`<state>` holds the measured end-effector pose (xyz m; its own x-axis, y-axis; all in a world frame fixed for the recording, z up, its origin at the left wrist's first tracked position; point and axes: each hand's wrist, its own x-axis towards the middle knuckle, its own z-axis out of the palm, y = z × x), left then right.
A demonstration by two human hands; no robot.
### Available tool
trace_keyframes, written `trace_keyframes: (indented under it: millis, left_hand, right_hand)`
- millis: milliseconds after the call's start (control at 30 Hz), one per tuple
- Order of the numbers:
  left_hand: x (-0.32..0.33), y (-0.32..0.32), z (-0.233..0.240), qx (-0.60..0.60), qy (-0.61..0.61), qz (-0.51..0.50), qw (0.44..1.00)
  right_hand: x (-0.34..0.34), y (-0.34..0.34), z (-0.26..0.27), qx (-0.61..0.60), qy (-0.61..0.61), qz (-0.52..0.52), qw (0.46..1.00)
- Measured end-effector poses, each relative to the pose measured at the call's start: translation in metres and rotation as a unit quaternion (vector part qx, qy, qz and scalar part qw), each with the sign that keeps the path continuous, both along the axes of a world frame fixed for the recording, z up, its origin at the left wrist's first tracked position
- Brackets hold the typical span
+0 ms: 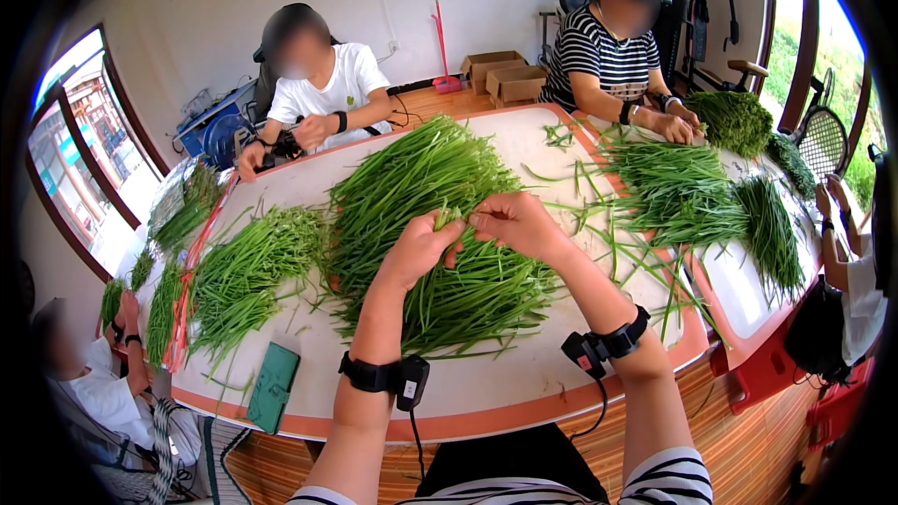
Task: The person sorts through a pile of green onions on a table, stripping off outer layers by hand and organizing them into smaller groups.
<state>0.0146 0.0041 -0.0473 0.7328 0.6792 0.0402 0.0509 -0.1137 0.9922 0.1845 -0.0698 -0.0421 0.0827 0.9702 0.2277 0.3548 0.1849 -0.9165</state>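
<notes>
A large heap of green leafy stalks with budded tips, possibly garlic chives (pixel 421 175), lies across the middle of the table (pixel 449 393). Above the heap, my left hand (pixel 423 242) closes its thumb and fingers around the tips of a few stalks. My right hand (pixel 518 224) is just to the right, thumb and forefinger pinched together at those same tips. The stalk parts inside both hands are mostly hidden. Each of my forearms wears a black strap with a small cabled device.
A smaller green pile (pixel 245 266) lies left, beside red plastic ties (pixel 186 294). A green phone case (pixel 273 387) rests near the front edge. Loose stalks and another pile (pixel 673 189) are at right. Several people sit around the table, their hands near other bundles.
</notes>
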Motion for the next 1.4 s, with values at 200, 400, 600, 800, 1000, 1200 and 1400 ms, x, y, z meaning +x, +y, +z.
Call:
trace_keyframes:
  millis: [200, 400, 600, 800, 1000, 1200, 1400]
  left_hand:
    - [-0.001, 0.0, 0.002, -0.004, 0.004, 0.0, 1.0]
    - [-0.004, 0.005, -0.001, -0.006, -0.006, 0.012, 1.0]
    - [-0.007, 0.007, -0.002, -0.004, -0.021, 0.035, 0.999]
    - [-0.006, 0.009, -0.003, -0.002, -0.019, 0.016, 1.0]
    - [-0.007, 0.004, 0.002, -0.017, -0.018, 0.021, 0.999]
    - [-0.009, 0.006, 0.001, -0.027, -0.013, 0.032, 0.999]
    - [-0.008, 0.011, -0.003, -0.009, -0.018, 0.018, 1.0]
  right_hand:
    - [-0.001, 0.002, -0.004, 0.063, 0.02, -0.009, 0.998]
    - [0.021, 0.003, 0.003, 0.094, 0.005, -0.079, 0.992]
    - [0.045, 0.004, 0.007, 0.138, 0.007, -0.172, 0.975]
    - [0.027, 0.011, -0.009, 0.115, -0.065, -0.078, 0.988]
    - [0.003, 0.016, -0.023, 0.078, -0.106, 0.085, 0.988]
    - [0.013, 0.007, -0.007, -0.02, 0.025, 0.035, 0.999]
    - [0.029, 0.004, 0.003, 0.044, 0.052, -0.04, 0.997]
